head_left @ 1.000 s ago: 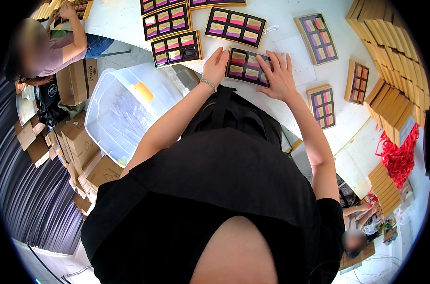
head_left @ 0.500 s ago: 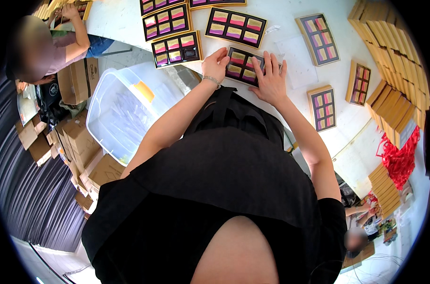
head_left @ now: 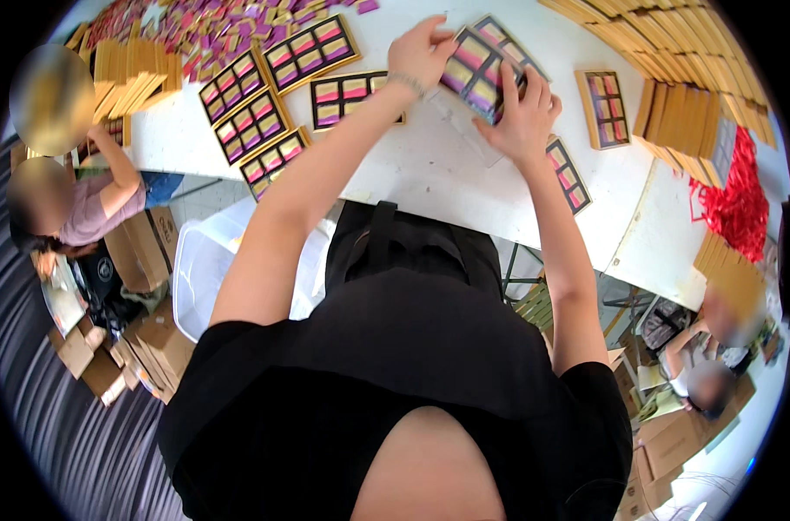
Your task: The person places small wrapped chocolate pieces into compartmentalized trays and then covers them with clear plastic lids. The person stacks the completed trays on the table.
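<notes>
Above the back half of the white counter [head_left: 429, 167], right of centre, a flat black box with gold edging and six pink, purple and gold pieces [head_left: 475, 76] slants between the person's hands. The right hand [head_left: 525, 117] grips its right side, fingers spread over the top and thumb near the lower corner. The left hand [head_left: 419, 59] is half curled at the upper-left corner; whether it grips, I cannot tell. The box partly covers a similar gold-rimmed box [head_left: 509, 42]. A clear plastic sheet [head_left: 464, 130] lies beside it, nearer the counter's front edge. Toward the counter's far left corner spreads a heap of small pink, purple and gold pieces [head_left: 225, 35]; stacked gold boxes [head_left: 664, 39] line the far right edge.
</notes>
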{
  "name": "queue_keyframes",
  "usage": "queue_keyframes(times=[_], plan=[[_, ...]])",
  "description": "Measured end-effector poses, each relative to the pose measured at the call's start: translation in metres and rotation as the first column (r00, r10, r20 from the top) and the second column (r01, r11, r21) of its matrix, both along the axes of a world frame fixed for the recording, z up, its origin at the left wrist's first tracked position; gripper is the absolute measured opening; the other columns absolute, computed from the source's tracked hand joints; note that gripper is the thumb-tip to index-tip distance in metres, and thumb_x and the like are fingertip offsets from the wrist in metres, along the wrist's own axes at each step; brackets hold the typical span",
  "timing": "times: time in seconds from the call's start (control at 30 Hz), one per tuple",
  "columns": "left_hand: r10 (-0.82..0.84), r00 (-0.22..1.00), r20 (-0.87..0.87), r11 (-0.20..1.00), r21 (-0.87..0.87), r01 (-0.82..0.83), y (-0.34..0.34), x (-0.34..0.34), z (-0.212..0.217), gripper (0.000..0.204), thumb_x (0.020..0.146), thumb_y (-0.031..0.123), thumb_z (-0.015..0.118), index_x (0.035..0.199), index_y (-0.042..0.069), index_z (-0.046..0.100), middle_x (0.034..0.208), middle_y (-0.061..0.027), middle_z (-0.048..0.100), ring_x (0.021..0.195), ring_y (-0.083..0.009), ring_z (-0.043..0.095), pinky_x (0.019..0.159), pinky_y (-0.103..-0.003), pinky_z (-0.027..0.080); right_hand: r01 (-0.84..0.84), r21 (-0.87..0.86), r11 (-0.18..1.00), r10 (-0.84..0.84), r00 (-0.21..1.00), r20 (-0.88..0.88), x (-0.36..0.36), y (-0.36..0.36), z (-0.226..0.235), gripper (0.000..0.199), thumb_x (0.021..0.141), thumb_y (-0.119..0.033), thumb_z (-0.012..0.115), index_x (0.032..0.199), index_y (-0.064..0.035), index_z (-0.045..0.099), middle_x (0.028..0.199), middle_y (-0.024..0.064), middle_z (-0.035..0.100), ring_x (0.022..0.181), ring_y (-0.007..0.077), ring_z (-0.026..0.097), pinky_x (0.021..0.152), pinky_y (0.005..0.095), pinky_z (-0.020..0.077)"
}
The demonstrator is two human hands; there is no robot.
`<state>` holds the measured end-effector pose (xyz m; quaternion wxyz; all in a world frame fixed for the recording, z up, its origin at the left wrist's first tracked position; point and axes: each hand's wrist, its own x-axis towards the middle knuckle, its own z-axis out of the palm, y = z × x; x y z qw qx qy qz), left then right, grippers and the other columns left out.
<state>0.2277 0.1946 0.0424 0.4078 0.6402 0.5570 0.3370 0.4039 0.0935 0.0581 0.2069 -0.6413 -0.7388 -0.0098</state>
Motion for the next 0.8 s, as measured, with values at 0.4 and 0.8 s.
queue_keyframes(times=[0.4,0.8], plan=[[-0.333,0.907,-0.26,0.94,-0.17,0.296,0.066,0.133,-0.017,0.042,0.09,0.042,0.038,0.101,0.012,0.067,0.095,-0.0136,0.068,0.091,-0.0326,0.063,0.081,-0.039,0.048,0.51,-0.419,0.751,-0.322,-0.271,-0.907,0.069,0.008,-0.046,0.078,0.086,-0.01,0.062,0.147,0.0033,0.014,0.145,0.0167,0.032,0.124,0.0205,0.041,0.103,0.0314,0.0327],[-0.047,0.966,0.255,0.752,-0.627,0.203,0.021,0.336,-0.032,0.074,0.082,0.032,0.068,0.136,0.001,0.028,0.115,-0.0176,0.057,0.088,-0.0315,0.063,0.063,-0.04,0.055,0.379,-0.655,0.654,-0.26,-0.701,-0.665,0.225,-0.041,-0.065,0.023,0.093,-0.017,0.051,0.114,-0.0089,0.055,0.114,0.0096,0.06,0.097,0.0312,0.056,0.075,0.0502,0.041]])
